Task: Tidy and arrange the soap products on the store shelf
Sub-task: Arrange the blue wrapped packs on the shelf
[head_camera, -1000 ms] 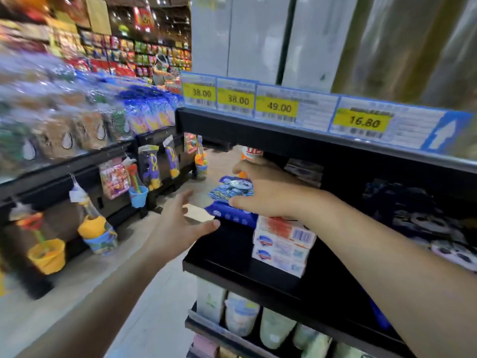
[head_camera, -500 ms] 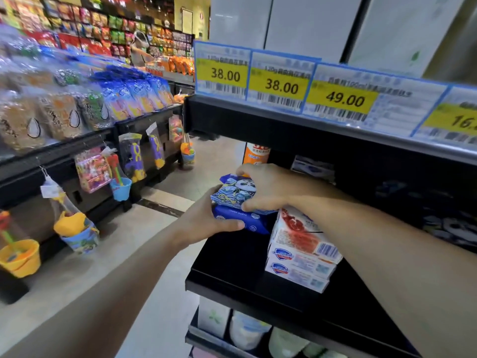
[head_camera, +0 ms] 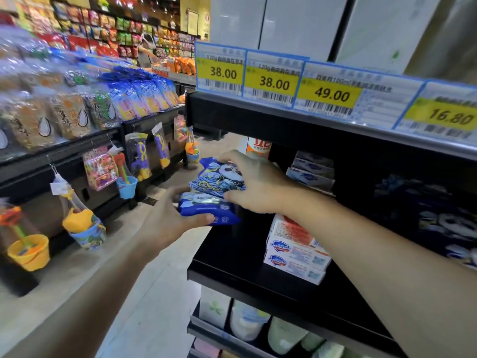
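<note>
Hands now meet at frame centre: your left hand [head_camera: 170, 223] has come in to grip the lower blue pack [head_camera: 206, 210] while your right hand [head_camera: 255, 184] clasps the upper pack [head_camera: 219, 177], so straightening the stack at the shelf [head_camera: 232, 257] edge can begin.

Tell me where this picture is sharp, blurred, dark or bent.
Head view: sharpest on the right hand and blue panda packs; snack bags at left smeared; shelf interior deep in shadow; price-tag rail curves from wide-angle distortion.

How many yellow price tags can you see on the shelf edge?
4, in a row along the upper shelf edge: 38.00 at the left, another 38.00, then 49.00, and 16.80 at the right frame edge; more may lie beyond.
</note>
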A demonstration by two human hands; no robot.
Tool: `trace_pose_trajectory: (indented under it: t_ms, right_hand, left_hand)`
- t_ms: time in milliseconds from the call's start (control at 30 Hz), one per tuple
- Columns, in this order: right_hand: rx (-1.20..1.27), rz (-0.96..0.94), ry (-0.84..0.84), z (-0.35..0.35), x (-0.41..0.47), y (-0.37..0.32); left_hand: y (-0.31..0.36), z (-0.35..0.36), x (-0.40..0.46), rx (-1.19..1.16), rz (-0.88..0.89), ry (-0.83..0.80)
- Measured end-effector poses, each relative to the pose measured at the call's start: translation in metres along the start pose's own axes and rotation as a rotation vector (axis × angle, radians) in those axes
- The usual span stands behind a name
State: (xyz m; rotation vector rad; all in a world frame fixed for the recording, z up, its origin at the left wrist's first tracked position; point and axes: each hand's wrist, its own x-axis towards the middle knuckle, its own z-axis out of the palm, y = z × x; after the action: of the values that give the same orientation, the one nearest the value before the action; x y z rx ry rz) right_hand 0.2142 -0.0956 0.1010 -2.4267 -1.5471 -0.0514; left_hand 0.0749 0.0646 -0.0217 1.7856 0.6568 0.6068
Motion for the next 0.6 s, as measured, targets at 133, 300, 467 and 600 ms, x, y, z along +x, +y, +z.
trace_pose_trajectory:
  t_ms: [133,300,467,600]
  right_hand:
    - [0.085,-0.095,0.073,-0.015,-0.045,-0.017]
    - [0.124,-0.151,0.17,-0.037,-0.132,-0.015]
    - [0.018,-0.151,0.24,-0.07,-0.21,0.017]
    - [-0.02,-0.053,0.302,-0.09,-0.263,0.059]
  left_hand:
    - [-0.003,-0.038,-0.054,-0.048,0.001,0.169]
    - [0.026,-0.041,-0.121,-0.049,0.098,0.28]
    - [0.077,0.008,-0.156,-0.039,0.22,0.195]
    - [0.113,0.054,-0.172,-0.061,0.303,0.117]
